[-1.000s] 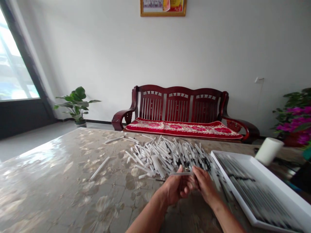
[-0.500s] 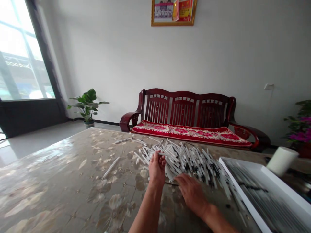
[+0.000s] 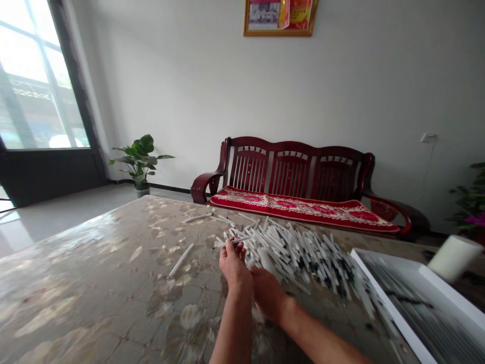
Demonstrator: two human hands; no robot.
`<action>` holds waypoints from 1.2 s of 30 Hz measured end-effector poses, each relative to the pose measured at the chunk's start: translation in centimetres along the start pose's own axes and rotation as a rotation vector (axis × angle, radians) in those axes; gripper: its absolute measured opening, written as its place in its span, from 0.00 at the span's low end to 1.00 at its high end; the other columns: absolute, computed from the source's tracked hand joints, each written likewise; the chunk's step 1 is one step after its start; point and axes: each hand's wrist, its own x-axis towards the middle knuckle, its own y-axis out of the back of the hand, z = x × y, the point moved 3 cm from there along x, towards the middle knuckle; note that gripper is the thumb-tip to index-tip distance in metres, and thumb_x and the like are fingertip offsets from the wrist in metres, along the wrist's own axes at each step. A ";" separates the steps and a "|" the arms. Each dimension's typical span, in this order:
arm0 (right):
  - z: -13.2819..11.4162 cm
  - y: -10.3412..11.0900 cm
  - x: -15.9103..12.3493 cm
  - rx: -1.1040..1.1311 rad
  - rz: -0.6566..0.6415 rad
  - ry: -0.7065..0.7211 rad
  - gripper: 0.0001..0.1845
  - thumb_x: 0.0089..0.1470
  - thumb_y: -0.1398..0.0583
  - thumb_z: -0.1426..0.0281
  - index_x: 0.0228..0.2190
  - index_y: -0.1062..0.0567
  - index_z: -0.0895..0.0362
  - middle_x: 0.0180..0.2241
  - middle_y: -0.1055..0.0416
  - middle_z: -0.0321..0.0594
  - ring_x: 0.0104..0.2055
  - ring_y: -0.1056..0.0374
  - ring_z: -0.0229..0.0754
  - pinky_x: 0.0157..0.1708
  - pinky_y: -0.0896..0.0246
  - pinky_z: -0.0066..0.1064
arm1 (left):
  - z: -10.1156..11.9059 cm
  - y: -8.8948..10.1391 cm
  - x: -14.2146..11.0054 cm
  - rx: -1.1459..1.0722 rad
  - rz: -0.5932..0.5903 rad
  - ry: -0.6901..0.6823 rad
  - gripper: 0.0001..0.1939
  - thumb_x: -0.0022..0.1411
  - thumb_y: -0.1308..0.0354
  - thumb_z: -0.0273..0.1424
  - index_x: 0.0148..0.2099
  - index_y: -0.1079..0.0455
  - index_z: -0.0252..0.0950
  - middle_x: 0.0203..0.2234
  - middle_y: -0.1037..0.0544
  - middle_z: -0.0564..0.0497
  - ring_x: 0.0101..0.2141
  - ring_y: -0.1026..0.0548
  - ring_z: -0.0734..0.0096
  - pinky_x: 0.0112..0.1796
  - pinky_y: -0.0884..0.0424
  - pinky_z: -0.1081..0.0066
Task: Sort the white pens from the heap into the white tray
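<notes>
My left hand [image 3: 233,265] is closed, thumb and fingers pinching a slim white pen [image 3: 241,239] at the near left side of a heap. The heap is a loose pile of white pens [image 3: 280,247], some with black parts, lying at many angles on the table [image 3: 144,313]. My right hand [image 3: 268,293] is up against the left wrist, low in front of the heap. Its fingertips are hidden behind the left hand, so I cannot see whether they hold anything.
At the right stands a shallow white box [image 3: 387,307] with rows of slim clear-grey sticks inside. Behind it lies a white roll [image 3: 454,258]. A single white pen [image 3: 181,259] rests left of the heap. Beyond the table is a dark red wooden bench [image 3: 291,169].
My right hand has moved left, from the front edge of the heap to the left wrist. The left hand still holds its pen. The view has shifted slightly.
</notes>
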 end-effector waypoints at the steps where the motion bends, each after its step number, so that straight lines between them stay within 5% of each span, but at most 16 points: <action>1: 0.1 -0.2 0.0 -0.015 -0.002 0.003 0.16 0.54 0.39 0.82 0.41 0.22 0.56 0.36 0.21 0.41 0.42 0.29 0.45 0.41 0.35 0.29 | -0.2 0.0 0.0 0.003 -0.005 0.007 0.04 0.63 0.41 0.31 0.37 0.28 0.37 0.26 0.23 0.55 0.22 0.25 0.82 0.26 0.30 0.81; 6: 2.7 0.3 -3.3 -0.138 0.077 0.024 0.08 0.58 0.40 0.80 0.35 0.23 0.57 0.34 0.23 0.42 0.40 0.30 0.45 0.36 0.37 0.32 | -2.2 -0.1 -0.2 0.089 -0.098 0.114 0.06 0.59 0.35 0.32 0.36 0.28 0.36 0.24 0.24 0.56 0.23 0.24 0.81 0.25 0.30 0.81; 11: 6.9 1.4 -7.7 -0.010 0.250 -0.146 0.14 0.62 0.46 0.78 0.40 0.22 0.54 0.34 0.24 0.41 0.39 0.30 0.45 0.39 0.34 0.33 | -4.8 -0.3 -1.2 0.188 -0.199 0.228 0.11 0.50 0.28 0.28 0.31 0.29 0.34 0.22 0.23 0.54 0.22 0.23 0.77 0.23 0.29 0.79; 15: 10.0 1.8 -10.7 0.398 0.543 -0.495 0.14 0.60 0.46 0.73 0.39 0.21 0.53 0.38 0.22 0.43 0.42 0.27 0.46 0.43 0.32 0.36 | -6.5 -0.2 -2.3 0.259 -0.273 0.280 0.12 0.48 0.27 0.27 0.32 0.28 0.33 0.22 0.22 0.53 0.22 0.22 0.75 0.24 0.28 0.78; 19: 11.8 1.1 -13.3 0.983 0.877 -0.936 0.15 0.48 0.35 0.57 0.34 0.24 0.55 0.31 0.22 0.42 0.35 0.24 0.50 0.33 0.28 0.37 | -8.2 0.2 -3.2 0.332 -0.365 0.303 0.13 0.49 0.27 0.29 0.33 0.27 0.33 0.24 0.20 0.52 0.24 0.20 0.74 0.25 0.26 0.78; 22: 11.7 1.0 -14.0 1.253 1.029 -1.042 0.22 0.40 0.31 0.52 0.32 0.26 0.54 0.30 0.23 0.39 0.35 0.23 0.51 0.33 0.27 0.38 | -9.2 0.4 -3.9 0.371 -0.408 0.334 0.12 0.49 0.27 0.29 0.32 0.27 0.33 0.23 0.20 0.52 0.24 0.20 0.73 0.26 0.24 0.77; 29: 10.8 2.6 -13.2 1.349 0.938 -0.972 0.25 0.34 0.28 0.52 0.31 0.21 0.55 0.28 0.21 0.41 0.31 0.23 0.50 0.35 0.26 0.40 | -10.1 0.3 -4.9 0.414 -0.449 0.366 0.12 0.49 0.26 0.30 0.31 0.27 0.33 0.23 0.20 0.51 0.25 0.19 0.72 0.26 0.23 0.77; 36: 10.7 3.1 -13.2 1.250 0.893 -0.979 0.25 0.34 0.29 0.50 0.30 0.19 0.56 0.25 0.21 0.41 0.27 0.24 0.49 0.30 0.26 0.38 | -10.6 0.4 -5.2 0.451 -0.519 0.359 0.21 0.38 0.22 0.37 0.30 0.27 0.33 0.23 0.19 0.50 0.26 0.19 0.70 0.27 0.23 0.76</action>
